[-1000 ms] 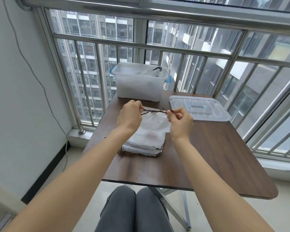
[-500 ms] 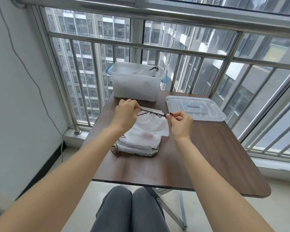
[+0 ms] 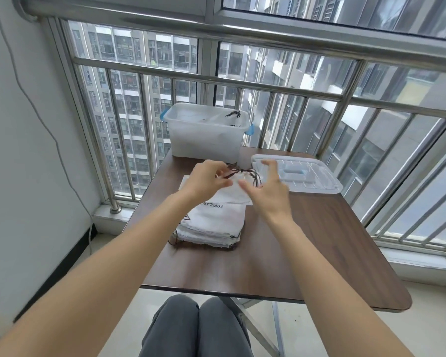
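Note:
A white drawstring bag (image 3: 236,191) is lifted over a stack of white bags (image 3: 211,222) on the brown table (image 3: 319,240). My left hand (image 3: 206,180) pinches the dark brown drawstring (image 3: 250,173) at the bag's gathered mouth. To its right, my right hand (image 3: 268,191) has its fingers spread, and the cord loops lie by its fingers. I cannot see whether the right hand holds the cord.
A translucent plastic box (image 3: 206,135) with blue latches stands at the table's far edge, with bags inside. Its clear lid (image 3: 296,176) lies flat to the right. A metal railing (image 3: 242,81) and glass run behind the table. My knees (image 3: 196,328) are under the near edge.
The drawstring was stretched taut between both hands; now the hands have come closer together, the bag's mouth is gathered, and my right hand has opened its fingers.

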Demonstrator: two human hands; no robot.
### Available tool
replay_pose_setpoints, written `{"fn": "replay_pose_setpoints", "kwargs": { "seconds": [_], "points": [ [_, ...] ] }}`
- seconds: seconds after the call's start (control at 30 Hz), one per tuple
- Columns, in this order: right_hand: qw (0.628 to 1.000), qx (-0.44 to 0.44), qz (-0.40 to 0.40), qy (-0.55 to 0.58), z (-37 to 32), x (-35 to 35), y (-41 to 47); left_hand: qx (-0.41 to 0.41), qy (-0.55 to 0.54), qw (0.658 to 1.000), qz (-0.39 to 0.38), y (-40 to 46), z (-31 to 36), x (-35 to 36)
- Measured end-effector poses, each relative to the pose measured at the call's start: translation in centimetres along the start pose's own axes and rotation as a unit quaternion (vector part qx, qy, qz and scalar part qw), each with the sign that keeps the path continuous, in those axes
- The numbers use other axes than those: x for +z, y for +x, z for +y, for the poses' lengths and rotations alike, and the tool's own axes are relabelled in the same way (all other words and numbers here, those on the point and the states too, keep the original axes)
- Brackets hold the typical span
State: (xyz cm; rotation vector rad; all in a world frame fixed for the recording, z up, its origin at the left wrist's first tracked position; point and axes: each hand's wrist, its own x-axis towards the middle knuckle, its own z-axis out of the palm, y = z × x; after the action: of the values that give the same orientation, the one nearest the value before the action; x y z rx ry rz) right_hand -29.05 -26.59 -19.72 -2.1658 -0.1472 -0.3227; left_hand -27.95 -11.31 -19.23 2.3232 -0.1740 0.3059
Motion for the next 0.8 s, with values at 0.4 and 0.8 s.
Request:
{"fn": "replay_pose_setpoints", "kwargs": {
  "seconds": [0.4, 0.8],
  "points": [
    [0.997, -0.017, -0.075, 0.014, -3.5, -2.8, 3.3, -0.05, 0.092, 0.991, -0.078, 1.2, -0.8, -2.1],
    [0.987, 0.013, -0.029, 0.155, -4.9, -5.7, 7.7, -0.086, 0.171, 0.972, 0.137, 7.6, 2.3, -7.0]
  ]
}}
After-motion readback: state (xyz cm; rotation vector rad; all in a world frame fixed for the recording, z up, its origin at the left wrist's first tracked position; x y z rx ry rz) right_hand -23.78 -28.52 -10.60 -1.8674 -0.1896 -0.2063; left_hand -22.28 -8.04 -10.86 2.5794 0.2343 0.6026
